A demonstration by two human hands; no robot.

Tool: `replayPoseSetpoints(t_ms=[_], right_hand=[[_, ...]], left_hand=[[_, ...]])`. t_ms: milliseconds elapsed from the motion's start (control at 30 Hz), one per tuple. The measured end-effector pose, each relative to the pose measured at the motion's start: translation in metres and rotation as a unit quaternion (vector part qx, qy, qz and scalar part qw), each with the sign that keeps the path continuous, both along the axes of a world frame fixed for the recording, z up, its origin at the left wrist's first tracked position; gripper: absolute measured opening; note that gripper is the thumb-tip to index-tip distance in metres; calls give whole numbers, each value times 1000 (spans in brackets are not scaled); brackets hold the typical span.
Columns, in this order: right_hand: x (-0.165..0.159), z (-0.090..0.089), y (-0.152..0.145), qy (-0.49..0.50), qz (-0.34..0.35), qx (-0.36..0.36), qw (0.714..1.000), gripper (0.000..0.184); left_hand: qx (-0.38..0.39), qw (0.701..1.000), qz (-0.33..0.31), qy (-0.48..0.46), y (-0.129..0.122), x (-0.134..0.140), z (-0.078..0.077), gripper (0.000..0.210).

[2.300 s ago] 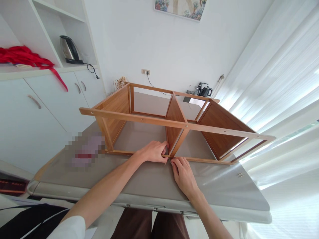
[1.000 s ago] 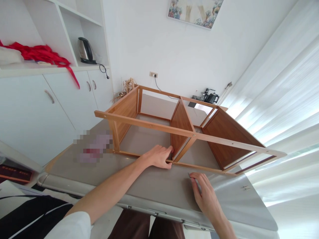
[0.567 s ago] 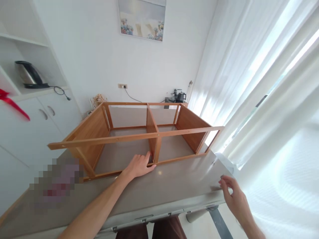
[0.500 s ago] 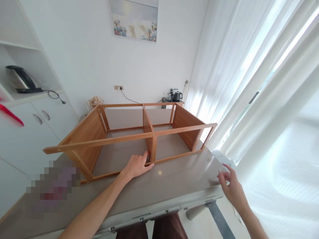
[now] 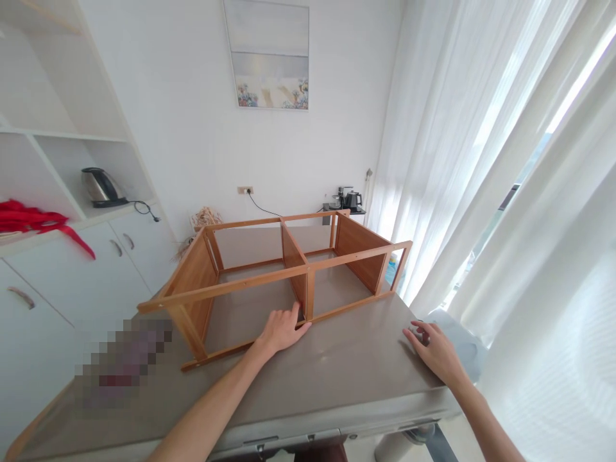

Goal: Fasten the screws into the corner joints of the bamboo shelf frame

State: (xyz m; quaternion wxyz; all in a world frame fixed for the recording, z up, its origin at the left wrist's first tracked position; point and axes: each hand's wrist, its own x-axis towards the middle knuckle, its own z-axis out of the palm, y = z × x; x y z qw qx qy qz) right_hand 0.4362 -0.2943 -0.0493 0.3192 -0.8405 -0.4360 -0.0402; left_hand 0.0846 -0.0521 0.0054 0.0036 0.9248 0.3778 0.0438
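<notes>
A brown wooden shelf frame lies on its side on the grey-brown table, its open bays facing up. At the foot of its middle post, my left hand grips the lower rail. The thumb lies along the outside of the rail, and a finger reaches up against the middle panel. My right hand is low over the table's right end, apart from the frame. Its fingers are curled together around something small and dark that I cannot make out.
A clear plastic sheet or bag lies at the table's right end, beside the white curtain. A blurred-out object is on the table's left. Cabinets with a kettle and red ribbon stand at left; a coffee maker is behind.
My right hand has come down and inward toward the tabletop, its fingers curling more. My left hand keeps its place on the shelf frame. The view has tilted up and turned left.
</notes>
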Motion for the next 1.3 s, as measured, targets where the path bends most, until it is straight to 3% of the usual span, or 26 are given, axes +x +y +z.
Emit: replayPoseSetpoints(t_ms=[300,567,733,833,967,1067,1133,1200,1300], right_hand=[[10,0,14,14,47,-33,998,51],[21,-11,11,-4,40,-45,998,50],[-2,-2,24,-8,38,-39,998,48],[-31,8,44,-7,75,-20,997,48],[-79,26,81,-15,155,12,988,52],[-115,46,108,-21,215,24,976,49],[-137,61,123,-22,249,37,968,45],[-156,75,139,-17,287,51,956,42],[-180,86,164,-11,336,65,940,39]], left_hand=[[-27,999,21,-15,-5,33,5,66],[-21,998,31,-57,2,52,-3,61],[-39,994,56,-83,11,74,-1,57],[-53,993,69,-80,7,72,4,54],[-27,996,-27,-75,-17,21,31,42],[-63,968,-216,-112,-41,-52,71,39],[-85,939,-281,-178,-51,-104,101,26],[-46,931,-240,-271,-51,-153,127,14],[0,933,-68,-355,-32,-207,159,14]])
